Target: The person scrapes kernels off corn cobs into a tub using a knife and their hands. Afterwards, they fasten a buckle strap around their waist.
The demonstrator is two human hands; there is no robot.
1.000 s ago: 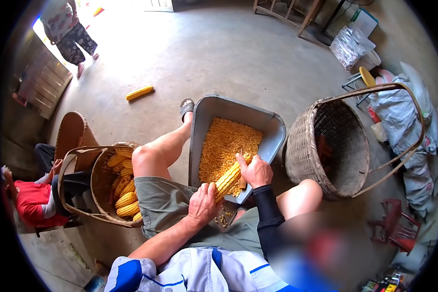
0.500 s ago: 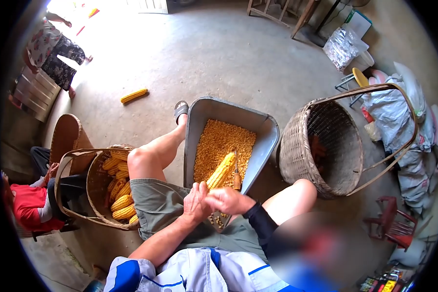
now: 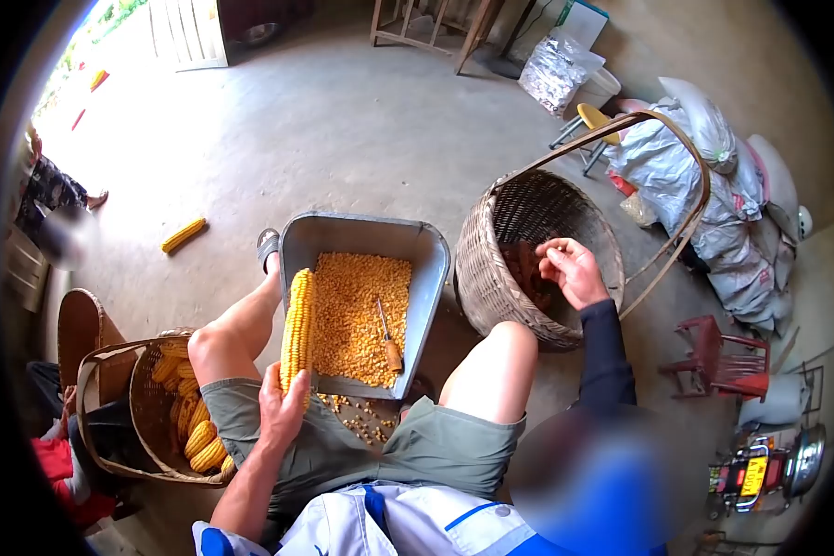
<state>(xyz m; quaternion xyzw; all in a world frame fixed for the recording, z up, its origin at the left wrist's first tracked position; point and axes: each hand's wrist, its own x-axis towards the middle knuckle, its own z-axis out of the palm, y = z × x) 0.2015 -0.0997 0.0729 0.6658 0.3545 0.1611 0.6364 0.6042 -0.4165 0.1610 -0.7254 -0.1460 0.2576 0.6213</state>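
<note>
My left hand is closed round the lower end of a yellow corn cob, which stands nearly upright over the left edge of a grey metal tray. Loose corn kernels fill much of the tray. A screwdriver-like tool with a wooden handle rests on them. Over the mouth of the right wicker basket, my right hand has its fingers curled, and whether it holds anything is unclear. Reddish-brown cobs lie inside that basket.
A basket of several corn cobs stands at left, beside a seated person in red. One cob lies on the floor. Another person is at the far left. White sacks, a yellow stool and a red chair are at right.
My hands have parted: the left has lifted the cob to the tray's left edge, and the right has moved over the right basket. The view has swung to the right.
</note>
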